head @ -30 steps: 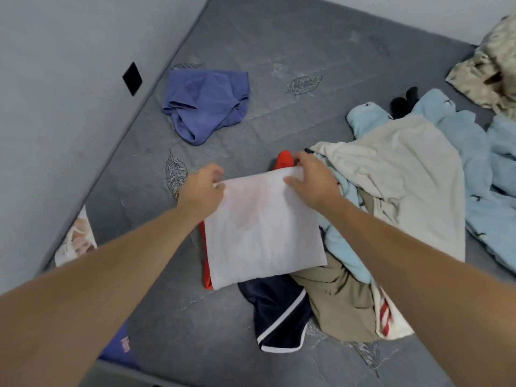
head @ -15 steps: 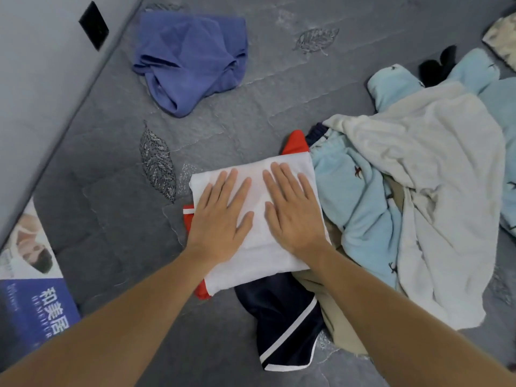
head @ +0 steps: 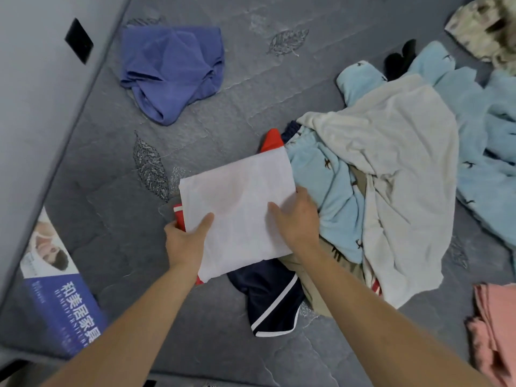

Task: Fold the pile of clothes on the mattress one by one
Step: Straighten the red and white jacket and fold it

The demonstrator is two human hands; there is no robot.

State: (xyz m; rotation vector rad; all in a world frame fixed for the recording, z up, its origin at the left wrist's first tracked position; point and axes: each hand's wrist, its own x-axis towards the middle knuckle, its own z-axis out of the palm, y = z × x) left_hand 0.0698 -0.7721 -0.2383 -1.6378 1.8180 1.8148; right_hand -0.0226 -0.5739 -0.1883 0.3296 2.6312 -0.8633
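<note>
gripping the folded white garment (head: 237,208) at its near corners, left hand (head: 185,241) at 7 o'clock and right hand (head: 296,219) at 4 o'clock with fingers tucked beneath, the person seems ready to lift it off the pile (head: 377,191) on the mattress (head: 251,101), likely needing a level carry.

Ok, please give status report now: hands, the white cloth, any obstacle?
Left hand and right hand grip folded white cloth at its sides. Cloth lies on red garment. Unfolded pile crowds right.

Black wall plate (head: 79,41) on grey wall (head: 33,93); printed label (head: 60,291) lower left.
</note>
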